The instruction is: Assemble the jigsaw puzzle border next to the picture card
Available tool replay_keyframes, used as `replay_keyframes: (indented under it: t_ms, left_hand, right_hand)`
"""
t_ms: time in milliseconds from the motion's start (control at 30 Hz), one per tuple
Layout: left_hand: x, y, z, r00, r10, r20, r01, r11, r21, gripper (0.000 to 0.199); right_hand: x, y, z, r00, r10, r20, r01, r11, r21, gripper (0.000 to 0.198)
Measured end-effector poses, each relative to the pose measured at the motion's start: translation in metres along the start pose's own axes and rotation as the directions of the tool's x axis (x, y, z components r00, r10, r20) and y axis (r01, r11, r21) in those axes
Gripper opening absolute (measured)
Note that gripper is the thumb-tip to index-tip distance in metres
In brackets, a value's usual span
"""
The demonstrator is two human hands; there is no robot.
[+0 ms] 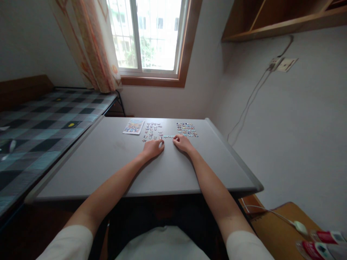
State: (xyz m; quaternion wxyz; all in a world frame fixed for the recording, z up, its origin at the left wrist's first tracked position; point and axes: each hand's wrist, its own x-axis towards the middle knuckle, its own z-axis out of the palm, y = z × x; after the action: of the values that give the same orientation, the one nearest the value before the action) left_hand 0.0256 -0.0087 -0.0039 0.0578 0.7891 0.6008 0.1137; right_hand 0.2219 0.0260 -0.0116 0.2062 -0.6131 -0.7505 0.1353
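My left hand (154, 147) rests on the table just below a loose group of jigsaw pieces (150, 130), its fingers curled in and the thumb bent round toward the index finger; no piece shows in it. Between my hands lies a short row of joined jigsaw pieces (168, 136), pale blue. At the right end of that row, my right hand (182, 142) has thumb and index finger pinched together on a jigsaw piece, which the fingers mostly hide. Beyond the right hand several more jigsaw pieces (187, 128) lie in rough rows. A colourful picture card (133, 127) lies flat to the left.
The grey table (89, 162) has raised side edges. A bed with a checked cover (65, 112) stands to the left, and a curtained window (151, 39) is behind. On the right, a wooden stool (273, 227) holds a white cable and red-labelled bottles (314, 249).
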Motion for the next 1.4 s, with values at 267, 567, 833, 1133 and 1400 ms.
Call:
replay_keyframes:
  t_ms: [267, 567, 833, 1133, 1400]
  left_hand:
    - [0.0014, -0.0029, 0.0038, 0.999, 0.026, -0.031, -0.026, 1.000, 0.007, 0.039]
    - [0.0013, -0.0027, 0.0036, 0.999, 0.023, -0.022, -0.023, 1.000, 0.011, 0.040]
    - [0.0009, -0.0020, 0.0020, 1.000, 0.015, -0.008, -0.015, 1.000, 0.012, 0.040]
    - [0.0020, -0.0033, 0.0038, 1.000, 0.020, -0.017, -0.020, 1.000, 0.010, 0.039]
    - [0.0023, -0.0034, 0.0038, 1.000, 0.020, -0.018, -0.020, 1.000, 0.002, 0.039]
  right_hand:
    - [-0.0010, -0.0015, -0.0016, 1.000, -0.005, 0.005, 0.005, 1.000, 0.013, 0.019]
    - [-0.0005, -0.0009, -0.0010, 1.000, 0.001, 0.015, -0.001, 1.000, 0.000, 0.019]
    - [-0.0018, -0.0037, -0.0029, 1.000, 0.007, 0.023, -0.006, 1.000, -0.010, 0.020]
    - [0.0002, -0.0005, -0.0004, 1.000, 0.001, 0.019, -0.001, 1.000, -0.005, 0.020]
    - [-0.0013, -0.0027, -0.0020, 1.000, -0.002, 0.016, 0.002, 1.000, -0.018, 0.019]
